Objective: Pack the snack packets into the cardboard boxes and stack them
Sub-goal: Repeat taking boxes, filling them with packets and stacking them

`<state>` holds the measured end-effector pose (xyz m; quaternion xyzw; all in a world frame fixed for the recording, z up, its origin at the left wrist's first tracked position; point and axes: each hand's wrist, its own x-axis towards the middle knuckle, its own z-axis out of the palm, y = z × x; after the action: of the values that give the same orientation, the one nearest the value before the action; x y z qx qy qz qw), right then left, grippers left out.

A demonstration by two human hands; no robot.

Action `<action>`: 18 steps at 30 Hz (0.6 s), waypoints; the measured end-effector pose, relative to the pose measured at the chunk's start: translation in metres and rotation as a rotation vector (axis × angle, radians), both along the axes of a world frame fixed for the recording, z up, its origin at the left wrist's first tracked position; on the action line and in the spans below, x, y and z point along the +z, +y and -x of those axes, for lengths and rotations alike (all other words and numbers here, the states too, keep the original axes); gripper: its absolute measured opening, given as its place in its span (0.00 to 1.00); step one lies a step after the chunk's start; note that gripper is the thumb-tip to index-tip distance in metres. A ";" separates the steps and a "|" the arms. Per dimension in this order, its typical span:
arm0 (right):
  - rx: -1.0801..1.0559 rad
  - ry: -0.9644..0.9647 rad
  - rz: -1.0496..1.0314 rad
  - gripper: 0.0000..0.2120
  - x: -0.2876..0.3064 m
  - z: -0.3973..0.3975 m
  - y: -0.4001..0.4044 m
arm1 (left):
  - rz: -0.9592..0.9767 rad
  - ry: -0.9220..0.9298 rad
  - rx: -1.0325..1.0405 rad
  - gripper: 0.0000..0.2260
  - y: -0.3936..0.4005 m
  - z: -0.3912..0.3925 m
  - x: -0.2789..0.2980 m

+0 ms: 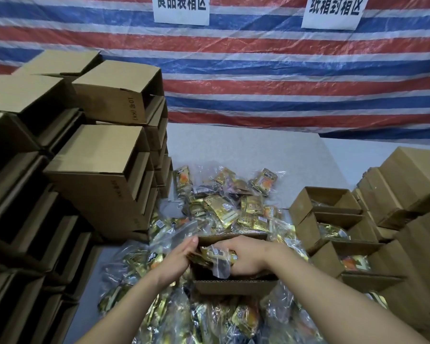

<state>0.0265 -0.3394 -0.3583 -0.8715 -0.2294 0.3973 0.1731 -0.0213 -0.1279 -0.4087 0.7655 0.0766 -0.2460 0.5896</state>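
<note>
On wall: signs [181,8] (Chinese, cropped) | stacked boxes [114,95] "10号"

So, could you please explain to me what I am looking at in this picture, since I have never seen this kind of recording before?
There is no machine here: a person packs by hand, and the one picture comes from a camera worn on the head, looking forward and down. That is why you see two bare forearms reaching in from the bottom. The right hand grips a bundle of snack packets in clear wrap, over an open cardboard box. The left hand has straight fingers against the side of the bundle. All around the box lies a heap of loose packets on a grey table. To the left stands a stack of boxes, and to the right are open boxes with packets inside. Behind hangs a striped tarpaulin with two paper signs.
</note>
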 end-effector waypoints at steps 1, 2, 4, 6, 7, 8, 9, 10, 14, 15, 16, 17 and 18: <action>-0.002 -0.002 0.001 0.32 -0.003 0.001 0.000 | -0.010 0.004 -0.017 0.26 0.003 -0.001 -0.004; -0.005 -0.004 -0.001 0.32 -0.005 0.002 -0.001 | -0.034 0.012 -0.046 0.30 0.005 -0.002 -0.007; -0.001 -0.019 -0.004 0.32 -0.008 0.005 -0.005 | -0.053 0.028 -0.081 0.30 0.006 -0.003 -0.008; -0.017 -0.019 -0.061 0.32 -0.010 0.008 -0.008 | -0.033 0.038 -0.067 0.24 0.003 -0.002 -0.005; -0.044 -0.004 -0.125 0.31 -0.011 0.011 -0.009 | -0.017 0.040 -0.051 0.22 0.001 -0.002 -0.002; -0.079 0.010 -0.195 0.31 -0.011 0.013 -0.009 | -0.004 0.033 -0.035 0.22 -0.001 -0.002 -0.001; -0.117 0.020 -0.256 0.31 -0.011 0.015 -0.008 | 0.015 0.016 -0.026 0.21 -0.003 -0.003 0.000; -0.151 0.028 -0.311 0.30 -0.011 0.017 -0.008 | 0.036 0.006 -0.018 0.21 -0.006 -0.004 0.002; -0.261 0.079 -0.424 0.22 -0.013 0.020 -0.010 | 0.090 -0.096 0.192 0.21 -0.016 -0.009 0.015; -0.281 0.082 -0.429 0.19 -0.013 0.021 -0.012 | 0.102 -0.144 0.316 0.22 -0.016 -0.011 0.020; -0.300 0.081 -0.433 0.17 -0.014 0.021 -0.015 | 0.119 -0.183 0.423 0.23 -0.016 -0.011 0.025; -0.323 0.083 -0.440 0.17 -0.015 0.020 -0.017 | 0.105 -0.228 0.472 0.23 -0.016 -0.011 0.030; -0.347 0.087 -0.446 0.18 -0.015 0.020 -0.019 | 0.059 -0.272 0.443 0.22 -0.017 -0.010 0.035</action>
<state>0.0061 -0.3587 -0.3737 -0.8202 -0.1507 0.3385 0.4358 -0.0116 -0.1448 -0.3734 0.7386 0.1554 -0.0078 0.6559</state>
